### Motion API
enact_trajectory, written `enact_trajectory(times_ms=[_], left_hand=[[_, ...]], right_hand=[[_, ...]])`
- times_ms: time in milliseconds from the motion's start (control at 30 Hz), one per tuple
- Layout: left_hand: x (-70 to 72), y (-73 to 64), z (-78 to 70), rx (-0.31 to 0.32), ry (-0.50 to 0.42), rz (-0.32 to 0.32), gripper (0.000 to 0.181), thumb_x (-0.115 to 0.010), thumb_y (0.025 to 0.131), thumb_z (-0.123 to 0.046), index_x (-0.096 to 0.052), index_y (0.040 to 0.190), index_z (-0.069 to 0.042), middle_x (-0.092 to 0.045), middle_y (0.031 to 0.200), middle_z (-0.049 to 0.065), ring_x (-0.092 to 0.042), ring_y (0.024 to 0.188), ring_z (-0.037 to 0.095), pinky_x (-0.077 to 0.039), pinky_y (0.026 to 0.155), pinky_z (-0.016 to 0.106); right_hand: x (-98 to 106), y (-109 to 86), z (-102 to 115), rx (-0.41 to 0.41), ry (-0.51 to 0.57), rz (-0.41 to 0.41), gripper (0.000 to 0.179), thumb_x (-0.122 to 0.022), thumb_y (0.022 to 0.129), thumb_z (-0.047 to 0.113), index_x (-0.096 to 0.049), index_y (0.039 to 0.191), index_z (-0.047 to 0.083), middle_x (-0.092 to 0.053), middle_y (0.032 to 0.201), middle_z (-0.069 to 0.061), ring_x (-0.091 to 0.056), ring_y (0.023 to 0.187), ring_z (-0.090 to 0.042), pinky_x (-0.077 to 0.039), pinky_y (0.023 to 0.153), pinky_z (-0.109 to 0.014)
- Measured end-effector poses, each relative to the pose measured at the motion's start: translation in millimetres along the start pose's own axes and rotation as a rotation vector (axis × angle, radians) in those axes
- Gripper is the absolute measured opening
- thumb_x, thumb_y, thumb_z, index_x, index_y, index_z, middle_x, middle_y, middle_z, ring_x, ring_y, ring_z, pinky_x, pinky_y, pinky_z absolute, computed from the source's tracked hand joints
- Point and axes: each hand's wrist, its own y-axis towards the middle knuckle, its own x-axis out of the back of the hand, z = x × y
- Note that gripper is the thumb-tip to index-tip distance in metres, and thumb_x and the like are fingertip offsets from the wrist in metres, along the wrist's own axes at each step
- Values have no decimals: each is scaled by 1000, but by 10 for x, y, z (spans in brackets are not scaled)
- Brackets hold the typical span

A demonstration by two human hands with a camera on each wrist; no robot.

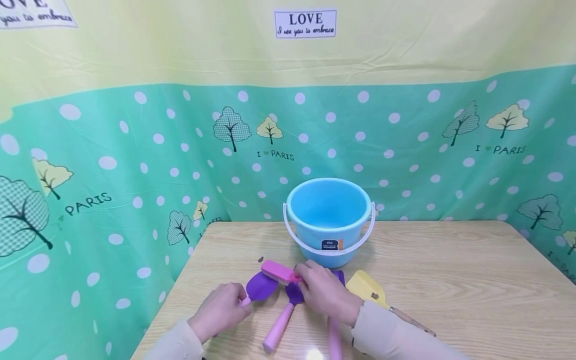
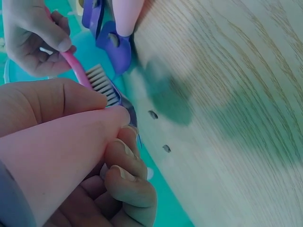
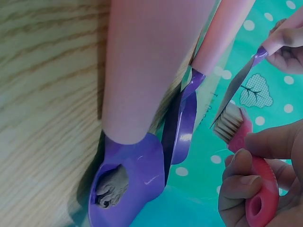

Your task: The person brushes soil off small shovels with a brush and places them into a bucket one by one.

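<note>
My left hand grips the pink handle of a purple spatula, its broad head tilted above the table. A pink brush is pinched in my right hand. In the right wrist view its bristles touch the spatula's face near the blade edge. Between and below my hands lies a purple spoon with a pink handle. Another purple utensil with a pink handle is partly hidden under my right arm. A brown clump sits in a purple utensil's bowl in the right wrist view.
A light blue bucket with a white handle stands at the table's back. To the right of my right hand lies a yellow utensil with a brown spot on it. Small dark bits lie on the wooden table. A patterned curtain hangs behind.
</note>
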Motion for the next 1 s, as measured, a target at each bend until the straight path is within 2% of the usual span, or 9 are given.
enact_trajectory(times_ms=[233,600,833,1000], left_hand=[[5,-32,6,-15,-19,-8,15,-69,73,-15,-64,84,-5,-52,65,-2,-47,50,12,-40,43,27],[-25,-54,34,-29,-21,-15,13,-68,74,-15,-63,82,-6,-52,64,-3,-47,50,11,-39,44,26],[-43,-57,54,10,-80,-43,12,-67,79,-15,-63,84,-6,-52,64,-2,-47,49,11,-39,41,26],[-46,-44,78,18,-157,-28,13,-64,81,-15,-62,87,-3,-54,67,-1,-47,46,11,-39,35,24]], right_hand=[[-3,-3,-31,-36,-11,-55,20,-64,87,8,-65,107,12,-56,89,3,-56,77,-10,-50,66,-25],[-10,-28,-93,-93,-21,-118,18,-63,87,8,-65,105,12,-57,90,1,-59,79,-15,-51,67,-31],[24,-60,-68,-95,44,-140,23,-63,88,12,-64,110,13,-57,93,5,-57,82,-10,-51,71,-30],[63,-73,-44,-79,75,-169,21,-63,88,11,-64,109,13,-57,92,6,-56,81,-8,-50,70,-26]])
